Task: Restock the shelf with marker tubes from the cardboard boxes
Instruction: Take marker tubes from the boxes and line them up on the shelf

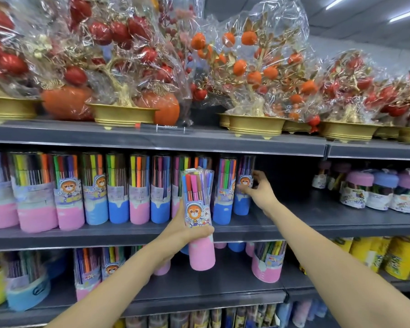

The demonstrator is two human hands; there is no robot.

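Note:
My left hand (182, 229) grips a pink-bottomed marker tube (199, 233) upright in front of the middle shelf (128, 235). The tube has a clear top showing coloured pens and a bear label. My right hand (260, 192) reaches onto the shelf and holds a blue-bottomed marker tube (243, 202) at the right end of the row, thumb on its front and fingers curled at its right side. A row of several pink and blue marker tubes (95, 197) stands to the left. No cardboard box is in view.
Bare shelf space (294, 204) lies right of my right hand, then squat jars with pink and blue lids (384, 192). The top shelf carries wrapped ornamental fruit trees in gold pots (256, 124). The lower shelf holds more marker tubes (268, 266) and yellow tubs (398, 256).

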